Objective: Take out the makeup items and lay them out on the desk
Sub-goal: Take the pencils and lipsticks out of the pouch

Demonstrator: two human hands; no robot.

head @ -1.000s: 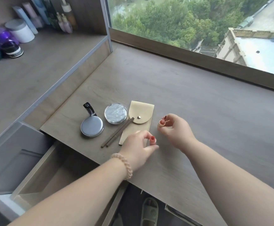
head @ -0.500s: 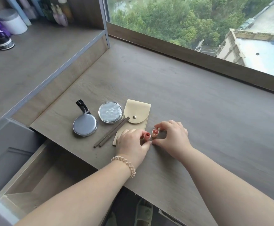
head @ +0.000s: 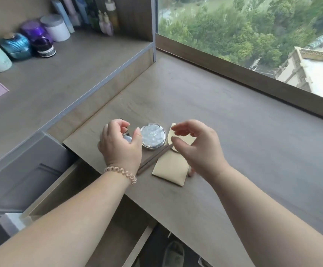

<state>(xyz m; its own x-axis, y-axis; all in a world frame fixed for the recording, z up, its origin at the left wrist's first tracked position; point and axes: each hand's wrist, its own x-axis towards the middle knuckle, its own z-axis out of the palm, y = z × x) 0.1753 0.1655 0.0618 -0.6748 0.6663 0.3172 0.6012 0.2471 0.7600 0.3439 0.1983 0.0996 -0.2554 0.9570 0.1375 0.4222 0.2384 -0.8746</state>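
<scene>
Now you have let go of the lipstick (head: 190,172), which lies on the desk (head: 253,151) just beside the beige pouch (head: 169,170), so that item looks laid out. Your right hand (head: 201,151) hovers empty, fingers loose, over the pouch; your left hand (head: 120,149) arches over the grey compact (head: 127,139), grip unclear, with the silver compact (head: 153,136) and pencils (head: 151,160) crowding between.

The scene is taken from a single wide-angle camera worn on the head, aimed forward and down at the desk (head: 233,151), which is viewed from close above. A shelf (head: 60,78) is framed at upper left, a window (head: 243,35) at upper right; straight edges seem bent, probably by the lens.
</scene>
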